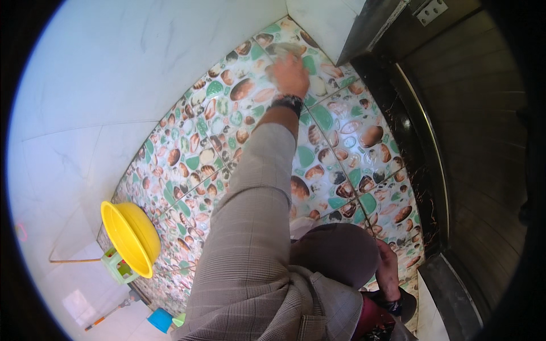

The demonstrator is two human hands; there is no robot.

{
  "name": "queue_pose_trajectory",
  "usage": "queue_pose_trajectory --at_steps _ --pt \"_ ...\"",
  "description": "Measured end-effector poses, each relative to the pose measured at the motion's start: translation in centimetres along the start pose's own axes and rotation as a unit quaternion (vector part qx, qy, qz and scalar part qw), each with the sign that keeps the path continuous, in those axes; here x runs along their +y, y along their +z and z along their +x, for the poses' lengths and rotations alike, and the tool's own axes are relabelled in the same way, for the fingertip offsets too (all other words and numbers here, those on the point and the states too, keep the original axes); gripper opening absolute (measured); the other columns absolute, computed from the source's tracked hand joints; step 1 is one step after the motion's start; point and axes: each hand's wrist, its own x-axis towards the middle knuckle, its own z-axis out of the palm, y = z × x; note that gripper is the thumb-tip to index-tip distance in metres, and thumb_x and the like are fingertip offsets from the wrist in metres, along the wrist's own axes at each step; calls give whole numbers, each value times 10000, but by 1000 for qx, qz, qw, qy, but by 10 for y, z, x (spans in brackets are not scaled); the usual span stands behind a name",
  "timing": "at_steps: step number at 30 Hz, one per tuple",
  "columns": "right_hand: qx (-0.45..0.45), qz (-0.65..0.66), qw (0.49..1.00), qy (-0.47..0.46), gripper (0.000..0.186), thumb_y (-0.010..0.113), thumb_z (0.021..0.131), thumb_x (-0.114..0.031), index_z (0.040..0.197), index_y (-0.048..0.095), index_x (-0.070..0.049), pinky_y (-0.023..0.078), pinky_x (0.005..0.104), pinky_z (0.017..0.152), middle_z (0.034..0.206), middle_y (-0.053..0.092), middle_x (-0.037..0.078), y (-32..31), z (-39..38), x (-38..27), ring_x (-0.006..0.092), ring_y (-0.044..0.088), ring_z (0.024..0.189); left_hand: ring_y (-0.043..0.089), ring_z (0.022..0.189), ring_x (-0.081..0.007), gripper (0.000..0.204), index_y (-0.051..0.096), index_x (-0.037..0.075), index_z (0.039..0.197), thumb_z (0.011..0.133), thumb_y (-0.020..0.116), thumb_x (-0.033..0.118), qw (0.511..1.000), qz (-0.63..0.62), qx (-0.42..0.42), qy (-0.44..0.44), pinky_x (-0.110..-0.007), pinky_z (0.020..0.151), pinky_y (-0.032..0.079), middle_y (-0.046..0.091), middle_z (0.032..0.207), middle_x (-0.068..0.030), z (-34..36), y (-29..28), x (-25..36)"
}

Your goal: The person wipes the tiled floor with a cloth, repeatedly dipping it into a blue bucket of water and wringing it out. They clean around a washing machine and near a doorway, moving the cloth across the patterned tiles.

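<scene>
L hand [290, 74] flat on floor tiles [341, 122] (blurred)

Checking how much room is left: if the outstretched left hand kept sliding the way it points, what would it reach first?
Probably the white wall corner. The left hand lies on the pebble-patterned floor tiles, fingers aimed toward the corner; only bare tile shows between, though depth is hard to judge.

We see here a bathroom or wash room of a home. The floor [341, 142] has tiles with a pattern of pebbles in brown, green and white, and the walls [114, 74] are covered with large white glossy tiles. A yellow plastic basin [132, 236] leans on a small green stool [116, 266], near a small blue container [160, 319]. On the right is a dark door threshold [415, 170].
</scene>
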Motion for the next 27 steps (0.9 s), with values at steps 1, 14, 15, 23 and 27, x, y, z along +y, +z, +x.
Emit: queue_pose_trajectory --at_steps 1,14,15,23,27 --pt "15 -17 1000 -9 284 498 872 10 1152 540 24 419 269 900 1118 588 99 -2 0 -3 156 540 1055 439 1077 -348 290 624 109 1040 766 574 190 996 24 -22 87 -486 874 369 485 1232 -70 -3 0 8" --pt "40 32 999 15 285 542 860 -2 1144 553 12 419 276 906 1113 588 89 -1 9 -8 160 541 1054 497 988 -302 531 546 84 1134 673 707 291 996 0 69 62 -420 786 421 548 1032 -118 97 8 -29" --pt "40 26 999 20 285 544 859 -1 1144 553 13 419 276 906 1114 587 89 -1 9 -7 159 541 1053 502 976 -303 473 556 85 1109 698 689 277 997 16 38 63 -425 778 421 548 1028 -121 99 11 -24" --pt "22 24 999 2 300 544 857 2 1157 547 10 431 277 896 1122 594 96 0 26 -6 162 557 1042 507 936 -324 284 601 82 965 685 623 122 987 4 -1 159 -426 773 436 502 1056 -104 41 27 23" --pt "18 3 999 -37 305 543 857 0 1162 543 12 437 274 890 1119 598 101 -2 30 -9 165 565 1032 562 906 -307 255 609 88 960 706 596 100 964 -17 -46 260 -409 751 482 554 1029 -99 52 7 -17"
